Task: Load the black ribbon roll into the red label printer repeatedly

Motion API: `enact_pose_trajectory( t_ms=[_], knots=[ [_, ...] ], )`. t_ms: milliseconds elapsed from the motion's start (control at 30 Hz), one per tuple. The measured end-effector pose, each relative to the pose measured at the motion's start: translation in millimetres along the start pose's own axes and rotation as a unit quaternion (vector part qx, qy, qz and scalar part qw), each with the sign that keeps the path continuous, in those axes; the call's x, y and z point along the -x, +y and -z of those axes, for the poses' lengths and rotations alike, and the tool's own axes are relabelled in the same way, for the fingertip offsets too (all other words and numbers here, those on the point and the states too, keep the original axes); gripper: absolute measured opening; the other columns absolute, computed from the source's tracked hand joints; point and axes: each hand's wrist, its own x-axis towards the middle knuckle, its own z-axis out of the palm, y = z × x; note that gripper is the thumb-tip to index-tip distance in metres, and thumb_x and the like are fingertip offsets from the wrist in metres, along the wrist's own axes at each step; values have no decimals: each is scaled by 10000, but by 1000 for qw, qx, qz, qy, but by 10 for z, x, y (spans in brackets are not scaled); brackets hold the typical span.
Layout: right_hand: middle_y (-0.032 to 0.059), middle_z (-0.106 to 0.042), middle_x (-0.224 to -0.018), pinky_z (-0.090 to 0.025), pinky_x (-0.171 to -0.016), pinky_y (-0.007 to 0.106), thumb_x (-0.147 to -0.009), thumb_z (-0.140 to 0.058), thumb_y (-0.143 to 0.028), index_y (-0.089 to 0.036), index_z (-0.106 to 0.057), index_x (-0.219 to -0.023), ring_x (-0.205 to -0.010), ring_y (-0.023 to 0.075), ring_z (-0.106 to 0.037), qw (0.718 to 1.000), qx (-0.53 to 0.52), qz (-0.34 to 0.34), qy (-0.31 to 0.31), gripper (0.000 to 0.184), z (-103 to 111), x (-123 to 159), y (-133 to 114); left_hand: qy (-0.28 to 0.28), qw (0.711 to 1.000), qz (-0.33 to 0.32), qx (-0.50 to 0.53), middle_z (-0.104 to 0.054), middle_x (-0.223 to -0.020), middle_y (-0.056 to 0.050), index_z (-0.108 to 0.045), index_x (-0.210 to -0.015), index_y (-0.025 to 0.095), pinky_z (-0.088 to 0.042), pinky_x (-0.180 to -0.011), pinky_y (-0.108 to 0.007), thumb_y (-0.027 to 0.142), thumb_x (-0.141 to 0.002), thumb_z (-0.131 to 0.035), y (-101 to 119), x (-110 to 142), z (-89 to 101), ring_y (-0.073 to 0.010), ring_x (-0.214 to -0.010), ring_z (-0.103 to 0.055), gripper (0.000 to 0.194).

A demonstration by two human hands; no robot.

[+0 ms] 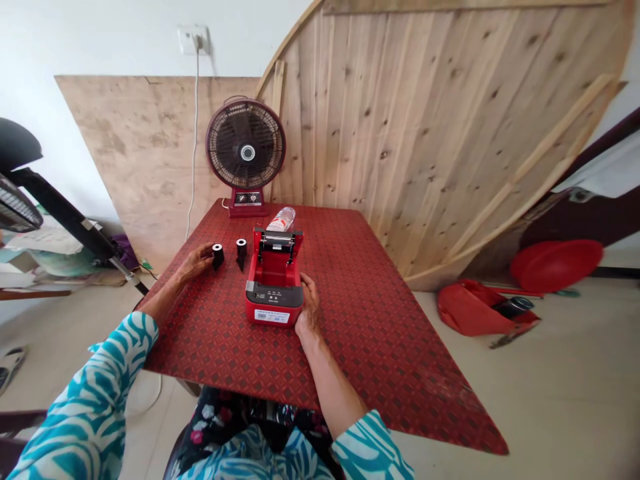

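Note:
A small red printer (274, 315) with a dark grey front panel stands on the table, its lid raised and its inner bay showing. My right hand (309, 305) grips the printer's right side, fingers bent along the casing. To the left of it, my left hand (199, 260) has its fingertips closed on the left edge of a black roll (218, 256) with a white core. Whether that roll is lifted off the table I cannot tell. A second black roll (241, 248) stands between the first one and the printer, a loose dark end hanging from it.
The table (370, 333) has a red patterned cover. Behind the printer lies a clear plastic bottle (283, 219). A dark red fan (247, 152) stands at the back left, near a white cord (195, 140). On the floor at right are a red bag (470, 310) and a red basin (557, 265).

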Motion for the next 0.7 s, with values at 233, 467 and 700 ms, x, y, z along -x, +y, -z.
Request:
enact_pose_trajectory(
  t_ms=[233,467,700],
  knots=[
    [20,-712,-944,-473,-744,307,-755,-575,-458,-205,-648,-1072,-797,165,-621,999,-13,-33,4,412,-33,33,-81,52,999,-2,-3,-724,-954,-94,-597,-981,172,-529,-835,-387,571,-637,-663,125,89,-48,-274,-932,-667,531],
    [25,-709,-937,-479,-726,314,-764,-569,-435,-203,-639,-1063,-807,177,-618,999,-32,-28,-1,385,-83,51,-120,-136,988,-64,-41,-718,-964,-73,-629,-1106,171,-544,-757,-335,480,-745,-611,1067,528,-255,-235,-844,-669,475],
    [30,-705,-983,-480,-812,336,-784,-542,-421,-212,-654,-1037,-946,200,-611,1000,-21,8,-2,346,-102,34,-107,-218,915,-200,-274,-702,-1124,-66,-628,-1170,178,-479,-940,-340,342,-822,-564,1499,473,-875,-216,-1023,-644,390]
  ],
)
